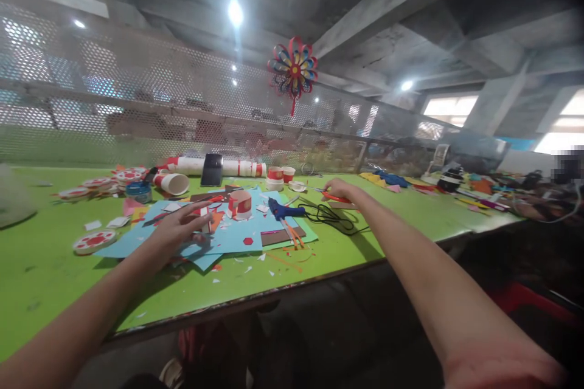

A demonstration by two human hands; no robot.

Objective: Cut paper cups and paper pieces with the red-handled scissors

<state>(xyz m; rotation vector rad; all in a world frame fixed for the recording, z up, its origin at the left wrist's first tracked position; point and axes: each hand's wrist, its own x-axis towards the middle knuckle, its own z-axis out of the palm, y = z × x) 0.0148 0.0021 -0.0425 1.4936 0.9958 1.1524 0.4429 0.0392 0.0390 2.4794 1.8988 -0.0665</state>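
My left hand [182,226] is over the blue paper [232,238] on the left, fingers curled around a small red-and-white paper piece [204,211]. A cut red-and-white paper cup [239,205] stands on the paper just to its right. Further right, my right hand [336,187] is closed on orange-handled scissors [336,197], their blades pointing left. Between my hands lies a blue glue gun [281,209], its black cord [335,219] coiled beneath my right wrist. A red hexagon [247,241] rests on the blue paper.
A phone [212,170] leans on a long white-and-red tube [237,168] at the back. Paper cups [274,177] stand near it. Red-dotted discs [95,242] and a blue jar [138,192] sit left. A paper flower [294,68] hangs by the mesh screen. Craft scraps lie far right.
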